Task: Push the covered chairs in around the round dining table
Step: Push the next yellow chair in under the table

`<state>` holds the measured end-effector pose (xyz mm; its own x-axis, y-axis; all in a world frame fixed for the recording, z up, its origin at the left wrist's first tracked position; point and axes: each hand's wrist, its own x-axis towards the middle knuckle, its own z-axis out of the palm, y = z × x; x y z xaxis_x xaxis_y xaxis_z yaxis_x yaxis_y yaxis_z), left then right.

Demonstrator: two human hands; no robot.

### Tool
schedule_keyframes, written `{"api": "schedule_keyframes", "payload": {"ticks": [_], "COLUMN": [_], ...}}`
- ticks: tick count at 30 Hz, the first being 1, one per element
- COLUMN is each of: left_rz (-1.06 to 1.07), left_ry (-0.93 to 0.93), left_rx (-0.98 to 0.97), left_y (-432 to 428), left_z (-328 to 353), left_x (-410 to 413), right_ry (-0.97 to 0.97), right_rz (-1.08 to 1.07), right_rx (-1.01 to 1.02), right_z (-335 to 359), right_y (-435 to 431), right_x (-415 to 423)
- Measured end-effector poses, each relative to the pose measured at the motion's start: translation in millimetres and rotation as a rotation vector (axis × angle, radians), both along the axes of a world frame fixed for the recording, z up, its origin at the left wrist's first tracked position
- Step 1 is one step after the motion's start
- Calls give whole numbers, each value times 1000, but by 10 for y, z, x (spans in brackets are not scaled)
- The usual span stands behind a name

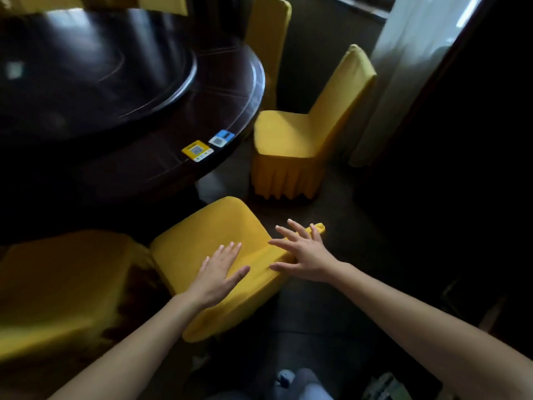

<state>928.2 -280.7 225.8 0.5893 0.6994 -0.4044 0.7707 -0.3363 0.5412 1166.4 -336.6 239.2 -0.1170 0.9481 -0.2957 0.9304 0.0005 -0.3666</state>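
A dark round dining table fills the upper left, with a raised turntable on it. Directly below me stands a yellow-covered chair, its seat partly under the table's edge. My left hand is spread flat over the top of its backrest. My right hand hovers with fingers apart at the backrest's right end. Both hands hold nothing. A second yellow chair stands to the right, apart from the table. A third one sits at the lower left.
Two sticker cards, a yellow one and a blue one, lie near the table's rim. Another yellow chair stands at the far side. A pale curtain hangs at the upper right beside a dark wall. Dark floor lies below.
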Motion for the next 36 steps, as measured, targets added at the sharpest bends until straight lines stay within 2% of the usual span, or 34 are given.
{"api": "schedule_keyframes", "payload": {"ticks": [3,6,9,12,15,23,36], "left_rz": [73,153,196,199,163,113,312], "left_ry": [-38,5,97,95,57,32,31], "left_rx": [-143,-193,1,210,248,291,274], "left_y": [-217,-379,-592,-696,-629,-463,522], "left_z": [40,10,-46,-46,-59,-52,-21], "left_x": [-67,-170,-201,-153,-172,-146,-268], "right_ry": [5,-70,-114,-104,-86,-92,-177], "right_rz": [143,249,324,404,462,485,471], "right_rx": [-37,-16,85,206,237,295,269], "right_z": [14,5,-48,-139,-167,-221,-133], "right_y": [85,124,111,130,194,382,1364], "right_x": [45,39,52,106,154,216,-14]}}
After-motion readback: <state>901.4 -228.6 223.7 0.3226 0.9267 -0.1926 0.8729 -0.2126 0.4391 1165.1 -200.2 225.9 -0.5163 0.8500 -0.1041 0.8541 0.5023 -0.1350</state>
